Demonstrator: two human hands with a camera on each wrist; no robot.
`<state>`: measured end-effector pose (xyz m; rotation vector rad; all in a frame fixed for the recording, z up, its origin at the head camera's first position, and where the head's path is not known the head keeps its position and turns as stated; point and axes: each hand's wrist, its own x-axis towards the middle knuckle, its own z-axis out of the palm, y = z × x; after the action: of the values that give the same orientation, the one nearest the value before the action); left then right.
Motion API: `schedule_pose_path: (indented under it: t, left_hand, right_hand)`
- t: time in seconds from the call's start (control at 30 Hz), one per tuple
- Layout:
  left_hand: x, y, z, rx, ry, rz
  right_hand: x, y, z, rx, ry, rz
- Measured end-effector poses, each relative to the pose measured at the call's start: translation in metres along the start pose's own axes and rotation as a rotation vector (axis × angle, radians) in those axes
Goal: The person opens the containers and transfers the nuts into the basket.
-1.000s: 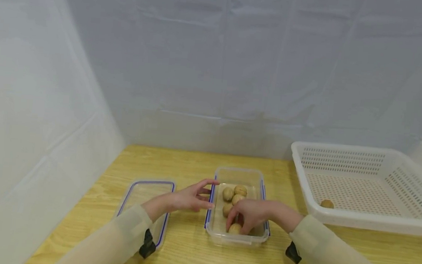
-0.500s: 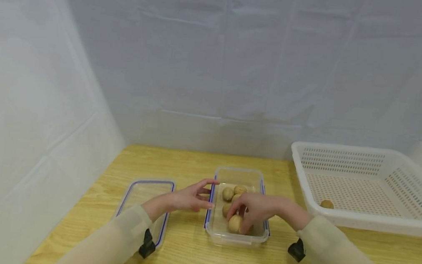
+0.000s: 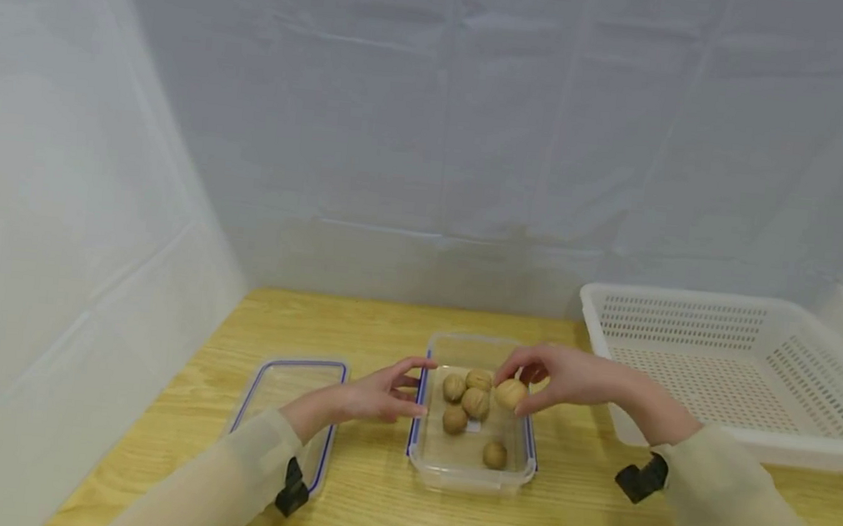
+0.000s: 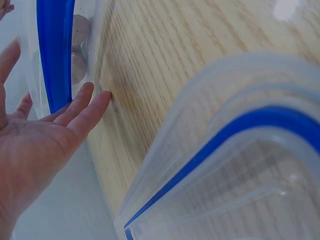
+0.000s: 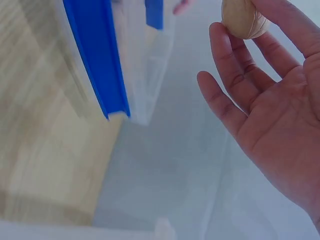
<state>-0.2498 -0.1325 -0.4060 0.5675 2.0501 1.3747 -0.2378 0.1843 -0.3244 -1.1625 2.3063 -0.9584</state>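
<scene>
A clear plastic food container (image 3: 466, 474) with blue side latches stands on the table, several walnuts (image 3: 475, 403) lying inside. One darker walnut (image 3: 495, 455) sits apart at its near end. My right hand (image 3: 569, 378) pinches another walnut (image 3: 510, 394) between thumb and fingertips, raised over the container's right side; the right wrist view shows this held walnut (image 5: 242, 19) too. My left hand (image 3: 383, 395) rests its extended fingers against the container's left side. In the left wrist view, those fingers (image 4: 82, 112) lie along the wall by the blue latch (image 4: 56, 55).
The container's clear lid (image 3: 303, 363) with a blue seal lies on the table under my left forearm. At the right stands a large white perforated basket (image 3: 751, 446), partly covered by my right forearm. White sheeting (image 3: 432, 147) closes off the back and left.
My right hand has lifted a walnut from the container's near end and carried it up and rightward. The darker walnut there now shows. My left hand stays in place.
</scene>
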Motion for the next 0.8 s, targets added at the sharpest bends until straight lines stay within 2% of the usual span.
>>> schedule_pose_path:
  t: [0.27, 0.5, 0.8]
  left_hand:
    - [0.000, 0.001, 0.000, -0.001, -0.001, 0.003]
    - [0.001, 0.001, 0.001, -0.002, -0.005, 0.006]
    - [-0.001, 0.001, 0.001, 0.002, -0.005, 0.006]
  right_hand:
    - [-0.029, -0.001, -0.022, 0.004, 0.077, 0.016]
    - [-0.057, 0.006, -0.034, -0.013, 0.129, 0.074]
    - [-0.097, 0.022, -0.049, -0.015, 0.273, 0.128]
